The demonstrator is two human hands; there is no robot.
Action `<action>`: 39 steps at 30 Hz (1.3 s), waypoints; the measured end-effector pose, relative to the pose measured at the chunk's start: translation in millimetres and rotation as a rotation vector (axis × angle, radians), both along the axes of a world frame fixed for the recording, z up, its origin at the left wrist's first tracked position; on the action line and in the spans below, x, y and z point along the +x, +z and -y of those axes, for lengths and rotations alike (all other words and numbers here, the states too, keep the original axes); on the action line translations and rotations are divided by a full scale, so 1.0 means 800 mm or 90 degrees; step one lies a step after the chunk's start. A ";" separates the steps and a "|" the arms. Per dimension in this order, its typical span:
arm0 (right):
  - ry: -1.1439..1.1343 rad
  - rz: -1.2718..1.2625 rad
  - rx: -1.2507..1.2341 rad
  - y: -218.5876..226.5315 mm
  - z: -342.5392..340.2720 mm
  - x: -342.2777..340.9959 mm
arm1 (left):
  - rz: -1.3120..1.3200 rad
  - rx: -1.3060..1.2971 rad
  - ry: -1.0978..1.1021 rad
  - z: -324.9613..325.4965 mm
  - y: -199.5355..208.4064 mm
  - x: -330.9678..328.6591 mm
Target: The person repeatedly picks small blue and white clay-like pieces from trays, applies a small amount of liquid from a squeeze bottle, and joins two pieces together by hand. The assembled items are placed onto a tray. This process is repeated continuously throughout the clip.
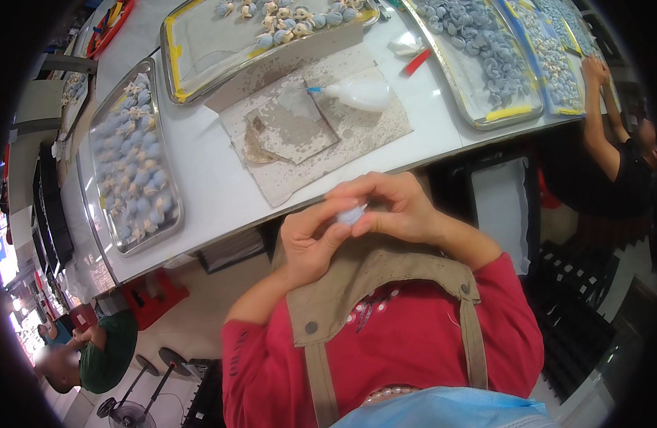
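A small pale-blue piece (351, 212) was pinched between both hands, above the surface (214, 178) edge. Left hand (310, 239) and right hand (396, 207) fingers gripped it. Trays (175, 207) already held many finished pieces; this one remained unplaced.

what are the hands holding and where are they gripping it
A small pale blue piece, pinched between the fingertips of the left hand and right hand; most of it is hidden.

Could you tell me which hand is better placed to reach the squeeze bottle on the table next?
Probably the right hand. Both hands pinch the small pale blue piece, but the squeeze bottle lies up and slightly right, nearer the right than the left hand.
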State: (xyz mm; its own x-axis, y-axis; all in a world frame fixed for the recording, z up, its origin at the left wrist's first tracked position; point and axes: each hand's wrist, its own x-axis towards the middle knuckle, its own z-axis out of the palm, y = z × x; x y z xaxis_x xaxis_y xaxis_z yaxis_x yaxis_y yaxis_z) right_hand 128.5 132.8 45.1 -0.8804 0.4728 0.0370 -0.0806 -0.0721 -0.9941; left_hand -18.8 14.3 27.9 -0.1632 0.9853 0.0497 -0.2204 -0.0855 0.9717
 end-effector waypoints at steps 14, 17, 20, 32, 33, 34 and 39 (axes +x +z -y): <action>0.009 -0.061 -0.452 0.001 0.021 -0.006 | 0.092 0.018 0.079 0.000 -0.003 0.011; -0.005 -0.075 -0.480 -0.001 0.024 -0.006 | 0.075 0.015 0.091 0.000 -0.006 0.014; -0.028 -0.078 -0.488 0.002 0.026 -0.007 | 0.044 0.019 0.094 0.000 -0.005 0.014; -0.056 -0.084 -0.507 -0.001 0.029 -0.011 | 0.035 -0.004 0.088 -0.004 0.003 0.012; -0.061 -0.090 -0.508 -0.002 0.029 -0.012 | 0.035 -0.008 0.076 -0.004 0.005 0.009; -0.066 -0.101 -0.487 0.001 0.028 -0.017 | 0.035 -0.012 0.065 -0.004 0.007 0.003; -0.204 -0.018 0.264 -0.010 -0.020 -0.028 | -0.498 -0.031 0.255 -0.015 0.024 -0.064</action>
State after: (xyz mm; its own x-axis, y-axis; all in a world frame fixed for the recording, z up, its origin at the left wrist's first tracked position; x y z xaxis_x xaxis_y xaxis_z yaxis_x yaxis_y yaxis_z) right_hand 106.0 148.5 37.0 -0.6897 0.6587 0.3008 -0.0619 0.3602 -0.9308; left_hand -70.1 26.6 46.8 -0.4333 0.8656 0.2509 0.5476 0.0317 0.8362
